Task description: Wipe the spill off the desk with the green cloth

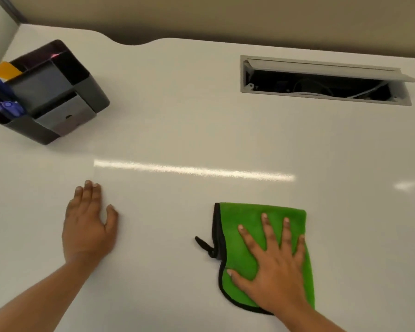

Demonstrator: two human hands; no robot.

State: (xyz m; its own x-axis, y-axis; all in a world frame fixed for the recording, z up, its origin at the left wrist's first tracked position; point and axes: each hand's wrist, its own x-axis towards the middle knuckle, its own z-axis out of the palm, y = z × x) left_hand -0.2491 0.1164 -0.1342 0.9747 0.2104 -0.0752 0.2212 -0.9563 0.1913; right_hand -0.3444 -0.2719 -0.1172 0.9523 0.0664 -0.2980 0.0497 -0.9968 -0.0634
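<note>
1. Cloth [247, 219] lies folded on the desk [177, 130] in the lower right of the frame, green with a black edge and a black loop at its left side.
2. Right hand [276, 267] presses flat on the cloth — fingers spread apart, not clamped on it.
3. Left hand [88, 224] rests flat on the bare desk, lower left, fingers together, holding nothing.
4. Organizer [55, 97] stands upper left; an open cable hatch [321, 80] is upper right.
5. Spill — I cannot tell where it is.

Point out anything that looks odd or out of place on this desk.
The cable hatch at the far right stands open, wires showing. The black organizer sits askew at the far left. No spill is visible around the green cloth.
</note>
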